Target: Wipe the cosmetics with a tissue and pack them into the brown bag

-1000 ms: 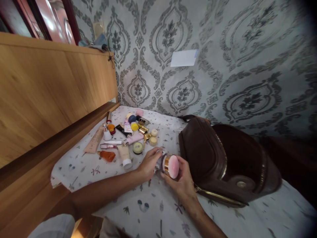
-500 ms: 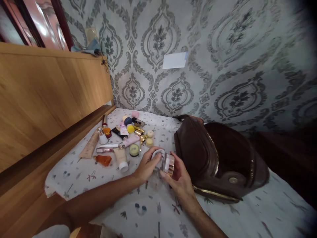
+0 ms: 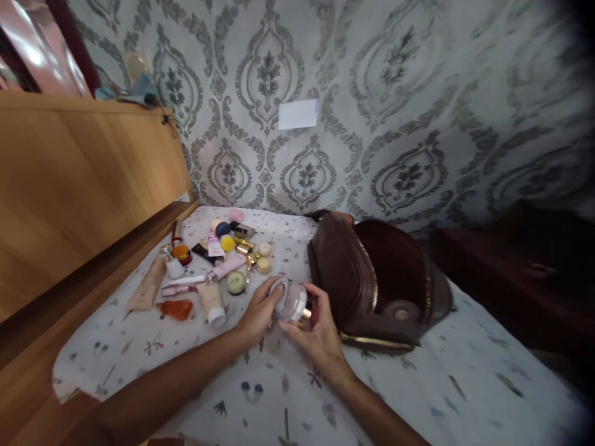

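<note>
My right hand (image 3: pixel 320 337) is closed around a clear jar with a gold band (image 3: pixel 294 303), held tilted above the patterned sheet. Against the jar's left side, my left hand (image 3: pixel 258 316) pinches a pale, rounded piece (image 3: pixel 281 288); whether it is a cloth, a puff or a lid I cannot tell. Just left of the hands lie a pale green pot (image 3: pixel 236 283) and a cream tube with a white cap (image 3: pixel 212 303). To the right of my right hand stands a brown bag (image 3: pixel 334 266), its zipped top gaping.
Several cosmetics are spread on the left, among them a large beige tube (image 3: pixel 147 285), an amber bottle (image 3: pixel 175 309) and a yellow sponge (image 3: pixel 227 243). A wooden board (image 3: pixel 88 167) borders the sheet on the left. Patterned wallpaper (image 3: pixel 269 74) covers the wall behind.
The view has swung to the right, so everything sits further left. The jar has turned in my hands, showing more of its clear end and less of the gold band.
</note>
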Available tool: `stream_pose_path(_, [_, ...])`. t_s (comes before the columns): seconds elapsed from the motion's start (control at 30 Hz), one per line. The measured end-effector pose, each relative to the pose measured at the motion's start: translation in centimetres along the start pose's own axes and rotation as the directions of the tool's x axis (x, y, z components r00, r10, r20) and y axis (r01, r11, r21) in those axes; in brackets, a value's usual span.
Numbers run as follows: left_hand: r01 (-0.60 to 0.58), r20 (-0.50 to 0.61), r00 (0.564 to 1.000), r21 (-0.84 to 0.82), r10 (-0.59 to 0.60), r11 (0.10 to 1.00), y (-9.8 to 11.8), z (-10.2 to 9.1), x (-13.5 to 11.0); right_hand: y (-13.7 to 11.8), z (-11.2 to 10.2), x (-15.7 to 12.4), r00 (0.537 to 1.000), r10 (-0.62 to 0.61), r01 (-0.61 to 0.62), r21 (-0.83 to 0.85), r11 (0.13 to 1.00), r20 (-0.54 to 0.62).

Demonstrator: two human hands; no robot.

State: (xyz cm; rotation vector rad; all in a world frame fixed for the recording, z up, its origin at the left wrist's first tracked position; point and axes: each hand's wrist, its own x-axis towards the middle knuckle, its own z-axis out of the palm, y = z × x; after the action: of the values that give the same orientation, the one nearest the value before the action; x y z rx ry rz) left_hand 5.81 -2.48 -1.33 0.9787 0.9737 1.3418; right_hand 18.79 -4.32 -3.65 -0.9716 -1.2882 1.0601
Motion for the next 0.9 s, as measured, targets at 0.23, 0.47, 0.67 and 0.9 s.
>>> stream_pose_path(0.23, [0.109, -0.061, 0.991, -0.162, -0.120, 0.981, 0.5, 0.0, 0.2, -0.8, 0.1, -0.3, 0.995, -0.084, 0.087, -0.057, 0.995, 0.054])
stream_pose_path(0.47, [0.210, -0.166, 0.952, -0.264, -0.259, 0.941, 0.8, -0.3, 0.7, -0.7, 0.0, -0.7, 0.984, -0.172, 0.177, -0.181, 0.967, 0.045])
stream_pose_path(0.67, [0.388, -0.088, 0.906, -0.221, -0.415, 0.895, 0.7, -0.2, 0.3, -1.2, -0.5, -0.8, 0.975, -0.218, 0.203, -0.225, 0.953, -0.042])
stream_pose_path(0.9, [0.275, -0.148, 0.943, -0.154, -0.297, 0.949, 1.4, 0.4, -0.2, -1.4, -0.7, -0.5, 0.986, -0.165, 0.163, -0.202, 0.966, 0.008])
